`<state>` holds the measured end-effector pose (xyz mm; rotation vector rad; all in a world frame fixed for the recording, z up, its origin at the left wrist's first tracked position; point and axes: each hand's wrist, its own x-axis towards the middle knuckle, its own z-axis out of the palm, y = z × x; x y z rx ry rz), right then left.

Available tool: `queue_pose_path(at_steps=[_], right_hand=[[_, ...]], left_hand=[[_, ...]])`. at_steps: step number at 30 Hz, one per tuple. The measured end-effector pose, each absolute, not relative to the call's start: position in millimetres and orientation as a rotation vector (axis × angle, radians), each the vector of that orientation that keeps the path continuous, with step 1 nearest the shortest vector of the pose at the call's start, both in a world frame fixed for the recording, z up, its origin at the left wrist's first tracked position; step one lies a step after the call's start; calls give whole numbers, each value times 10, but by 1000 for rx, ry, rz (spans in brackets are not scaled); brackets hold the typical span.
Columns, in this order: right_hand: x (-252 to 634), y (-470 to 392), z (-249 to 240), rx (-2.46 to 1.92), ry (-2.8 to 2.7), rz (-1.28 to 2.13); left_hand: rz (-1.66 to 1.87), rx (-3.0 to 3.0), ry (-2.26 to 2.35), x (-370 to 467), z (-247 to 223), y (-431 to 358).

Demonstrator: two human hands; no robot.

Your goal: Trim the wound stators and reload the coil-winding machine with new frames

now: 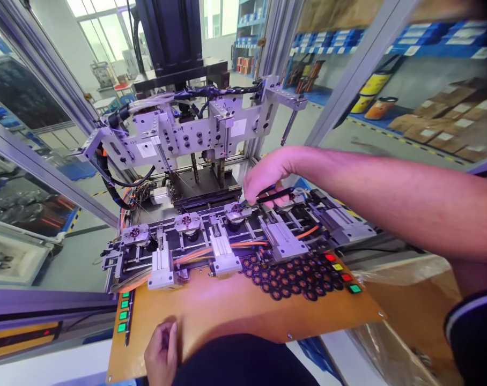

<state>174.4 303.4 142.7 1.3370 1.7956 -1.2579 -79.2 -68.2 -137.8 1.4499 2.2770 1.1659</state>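
Observation:
My right hand (270, 179) reaches over the row of metal fixtures, its fingers closed round slim black-handled pliers (273, 197). Their tip points at a small round part on the fixture (237, 210) right of the middle; whether they grip it I cannot make out. Similar round parts sit on a middle fixture (187, 221) and a left fixture (135, 234). Low on the orange-brown board (211, 305) rests my left hand (162, 351), fingers curled in and thumb alongside, with nothing visible in it.
Many black ring-shaped parts (294, 276) lie on the board's right side. Green buttons (123, 315) and a black pen-like stick (129, 319) line the left edge; coloured buttons (346, 277) line the right. A machine head with cables (195, 131) hangs behind the fixtures, between metal frame posts (360, 64).

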Motion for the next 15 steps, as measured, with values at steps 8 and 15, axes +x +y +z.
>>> queue_pose_path(at_steps=[8, 15], right_hand=[[1883, 2985, 1606, 1054, 2149, -1438], [2437, 3124, 1795, 1475, 2009, -1059]], left_hand=[[1185, 1393, 2287, -755, -1346, -677], [1221, 1322, 2347, -694, -1313, -645]])
